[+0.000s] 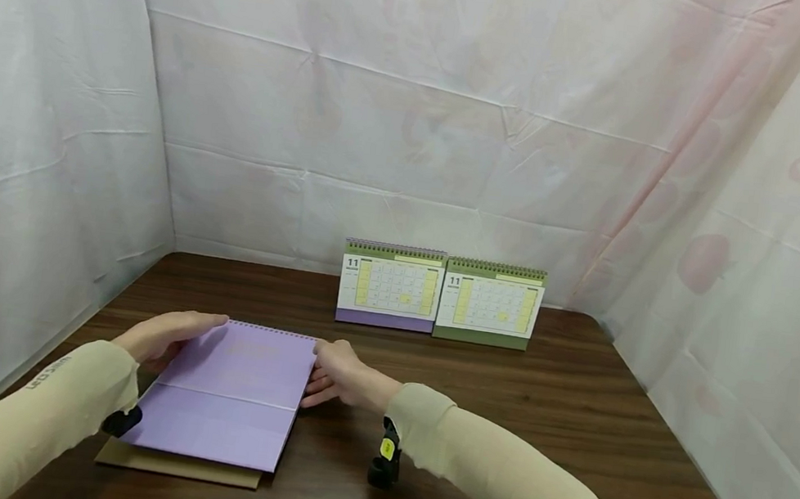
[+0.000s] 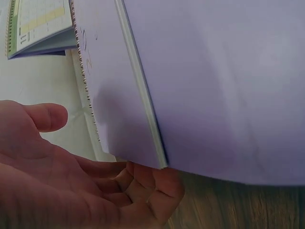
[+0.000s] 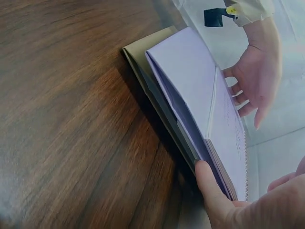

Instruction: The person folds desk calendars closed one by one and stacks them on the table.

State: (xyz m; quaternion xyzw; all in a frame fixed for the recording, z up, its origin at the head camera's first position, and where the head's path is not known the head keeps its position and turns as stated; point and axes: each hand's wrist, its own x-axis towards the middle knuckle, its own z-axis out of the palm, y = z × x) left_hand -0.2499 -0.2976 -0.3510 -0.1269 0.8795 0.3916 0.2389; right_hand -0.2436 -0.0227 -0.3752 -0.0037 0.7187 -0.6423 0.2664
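A purple spiral-bound desk calendar (image 1: 235,395) lies flat, cover up, over a tan calendar (image 1: 183,465) that shows at its front edge. My left hand (image 1: 171,335) is at the far left corner. Its thumb (image 2: 50,117) stands off the purple cover, while the curled fingertips touch the side edge from below. On the opposite side, my right hand (image 1: 344,375) has its fingers against the side edge near the far right corner. One right finger (image 3: 206,177) touches the edge of the stack. The undersides of both calendars are mostly hidden.
Two desk calendars stand side by side at the back of the wooden table (image 1: 572,434): one with a purple base (image 1: 390,285), one with a green base (image 1: 488,305). White curtains (image 1: 400,118) surround the table. A black wrist device (image 1: 385,455) hangs by the right sleeve.
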